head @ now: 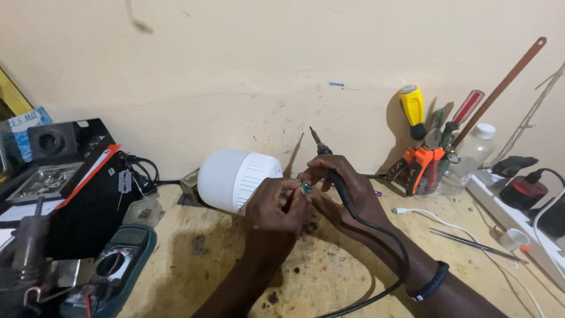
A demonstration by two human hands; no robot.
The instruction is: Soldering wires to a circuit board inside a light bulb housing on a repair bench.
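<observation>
Nearest the camera, a green multimeter lies at the bench's left edge, a black box with an orange stripe just behind it. Mid-bench, the left hand is curled shut, pinching a small green component at its fingertips. The right hand touches it from the other side, fingers wrapped round a black soldering iron, tip pointing up and away, cord trailing back over the wrist. Just behind the left hand lies a white LED bulb on its side. Farther right, a clear bottle with a white cap stands among screwdrivers. On the wall, a tiny pale rectangular sticker.
</observation>
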